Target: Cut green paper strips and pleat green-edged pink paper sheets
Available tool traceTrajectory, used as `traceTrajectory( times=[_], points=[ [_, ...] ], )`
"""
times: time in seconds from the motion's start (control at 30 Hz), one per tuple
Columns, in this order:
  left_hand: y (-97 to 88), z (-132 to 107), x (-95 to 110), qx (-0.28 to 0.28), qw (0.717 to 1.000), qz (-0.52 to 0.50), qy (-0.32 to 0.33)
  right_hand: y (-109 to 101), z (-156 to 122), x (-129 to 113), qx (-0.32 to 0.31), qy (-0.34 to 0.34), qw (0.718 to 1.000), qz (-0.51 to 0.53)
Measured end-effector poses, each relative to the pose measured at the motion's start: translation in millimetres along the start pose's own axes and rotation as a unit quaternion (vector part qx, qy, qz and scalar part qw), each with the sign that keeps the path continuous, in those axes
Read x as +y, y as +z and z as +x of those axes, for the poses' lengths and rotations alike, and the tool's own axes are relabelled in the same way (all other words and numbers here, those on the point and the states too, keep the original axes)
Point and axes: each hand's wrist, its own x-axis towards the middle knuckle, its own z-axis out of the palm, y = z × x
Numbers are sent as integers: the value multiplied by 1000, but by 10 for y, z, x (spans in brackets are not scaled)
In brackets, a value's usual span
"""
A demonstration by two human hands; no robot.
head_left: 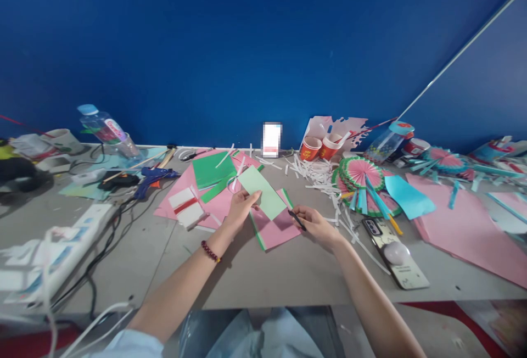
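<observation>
My left hand [242,208] is closed on the lower left edge of a light green sheet of paper [267,196], thumb on top. The sheet is tilted above the table, over a pink sheet with green edges [275,233]. My right hand [315,225], just right of the green sheet, is closed around a slim black pen-like tool [297,219]; its exact kind is too small to tell. The tool's tip points toward the green sheet's right corner. Left of my left hand lie dark green paper [213,170] and larger pink paper [173,201].
White paper strips [317,174], red paper cups [311,149] and pleated paper fans [364,174] are at right. A phone [397,256] lies near the front edge. A lit phone screen [272,139] stands by the wall. A blue glue gun [154,178] and power strip [69,248] are left.
</observation>
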Motion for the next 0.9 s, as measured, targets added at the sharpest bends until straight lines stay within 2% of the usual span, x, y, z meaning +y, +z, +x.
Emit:
traceTrajectory(
  times=[0.9],
  points=[
    [-18,28,-28,-5,1000,13,4,-18,22,63,0,14,999,-43]
  ],
)
